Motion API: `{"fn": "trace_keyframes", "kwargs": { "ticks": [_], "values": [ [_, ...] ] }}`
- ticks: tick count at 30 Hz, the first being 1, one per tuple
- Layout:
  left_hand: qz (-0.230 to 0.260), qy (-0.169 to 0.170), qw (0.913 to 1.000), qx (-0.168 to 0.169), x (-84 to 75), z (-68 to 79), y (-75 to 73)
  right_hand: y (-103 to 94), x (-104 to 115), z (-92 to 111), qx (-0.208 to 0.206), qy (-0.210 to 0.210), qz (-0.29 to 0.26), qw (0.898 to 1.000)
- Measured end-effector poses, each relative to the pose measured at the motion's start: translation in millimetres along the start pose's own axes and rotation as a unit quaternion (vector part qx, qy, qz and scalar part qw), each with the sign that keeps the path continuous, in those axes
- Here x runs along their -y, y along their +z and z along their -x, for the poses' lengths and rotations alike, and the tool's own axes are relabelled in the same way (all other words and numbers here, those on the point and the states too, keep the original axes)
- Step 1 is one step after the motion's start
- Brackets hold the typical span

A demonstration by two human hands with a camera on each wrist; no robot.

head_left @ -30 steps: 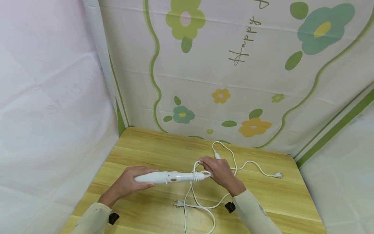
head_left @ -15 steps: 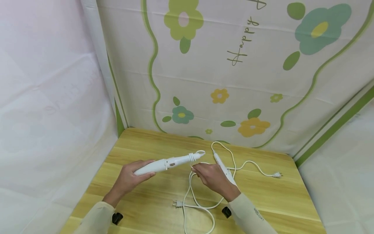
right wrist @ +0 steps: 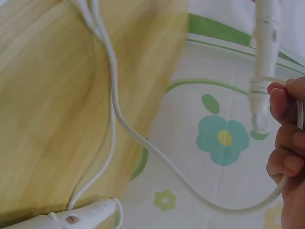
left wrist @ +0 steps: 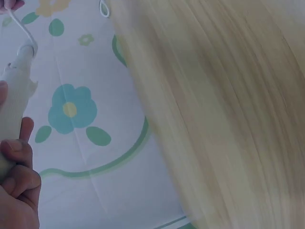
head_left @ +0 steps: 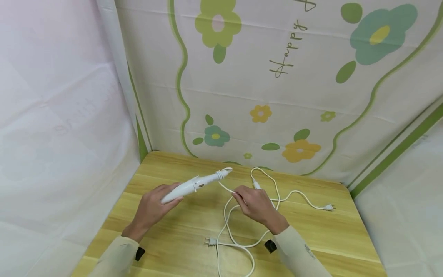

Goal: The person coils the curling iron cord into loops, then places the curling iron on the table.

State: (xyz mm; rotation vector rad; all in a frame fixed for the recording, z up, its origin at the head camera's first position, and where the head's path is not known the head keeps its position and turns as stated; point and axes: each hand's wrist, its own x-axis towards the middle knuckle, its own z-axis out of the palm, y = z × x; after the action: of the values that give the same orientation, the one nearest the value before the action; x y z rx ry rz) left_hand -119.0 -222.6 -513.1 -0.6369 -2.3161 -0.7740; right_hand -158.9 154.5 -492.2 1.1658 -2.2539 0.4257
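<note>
My left hand point(head_left: 151, 207) grips the thick end of a slim white corded appliance point(head_left: 188, 187), which looks like a hair-styling iron. It is held above the table, its narrow end tilted up and to the right. White cord point(head_left: 226, 187) is wound in several turns round that narrow end. My right hand point(head_left: 257, 206) pinches the cord a little to the right, its fingers curled round it in the right wrist view. A second, similar white appliance point(right wrist: 86, 215) lies on the table, mostly hidden behind the right hand in the head view.
The wooden tabletop point(head_left: 180, 246) bears loops of loose white cord point(head_left: 252, 257). One two-pin plug point(head_left: 212, 241) lies near the front, another plug point(head_left: 328, 207) at the right. Flower-printed cloth point(head_left: 238, 88) hangs behind, with pale cloth at both sides.
The held appliance has gone from nearly level to tilted, its narrow end rising. My right hand has left that end, dipped, and drawn back right with the cord stretched between.
</note>
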Motion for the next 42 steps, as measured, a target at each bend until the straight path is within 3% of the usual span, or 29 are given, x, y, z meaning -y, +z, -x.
{"fn": "trace_keyframes", "kwargs": {
  "ticks": [4,10,15,18,21,24,28,31,33,36,42],
  "values": [
    [-0.008,0.014,0.9996,0.024,3.0,3.3,-2.6,-7.0,-5.4,-7.7,-0.019,-0.010,-0.014,1.000],
    [0.025,0.033,0.9956,0.084,1.4,5.9,-5.2,-9.8,-10.0,-14.2,-0.042,-0.033,-0.014,0.998],
    [0.072,0.073,0.9878,0.118,0.0,7.0,-6.8,-7.2,-11.3,-12.9,-0.035,-0.042,-0.024,0.998],
    [0.119,0.074,0.9804,0.138,-0.3,8.0,-7.3,-5.9,-12.4,-10.0,-0.020,-0.050,-0.029,0.998],
    [0.172,0.045,0.9712,0.159,-1.0,10.0,-8.1,-5.5,-13.9,-6.9,0.001,-0.056,-0.027,0.998],
    [0.226,-0.009,0.9581,0.175,-2.9,11.8,-9.3,-5.3,-14.9,-4.2,0.017,-0.053,-0.032,0.998],
    [0.281,-0.092,0.9388,0.176,-6.9,11.7,-10.9,-2.9,-11.9,-1.8,0.021,-0.036,-0.078,0.996],
    [0.297,-0.143,0.9296,0.166,-10.1,10.1,-11.2,1.9,-7.0,2.1,0.015,-0.013,-0.109,0.994],
    [0.294,-0.164,0.9283,0.157,-11.9,8.8,-11.0,5.5,-5.0,5.8,0.010,-0.003,-0.101,0.995],
    [0.279,-0.177,0.9334,0.140,-14.0,7.3,-9.1,9.1,-3.4,10.1,0.007,0.008,-0.075,0.997],
    [0.240,-0.157,0.9525,0.103,-17.8,4.8,-6.2,11.9,0.3,11.1,-0.001,0.011,-0.048,0.999]
  ]
}}
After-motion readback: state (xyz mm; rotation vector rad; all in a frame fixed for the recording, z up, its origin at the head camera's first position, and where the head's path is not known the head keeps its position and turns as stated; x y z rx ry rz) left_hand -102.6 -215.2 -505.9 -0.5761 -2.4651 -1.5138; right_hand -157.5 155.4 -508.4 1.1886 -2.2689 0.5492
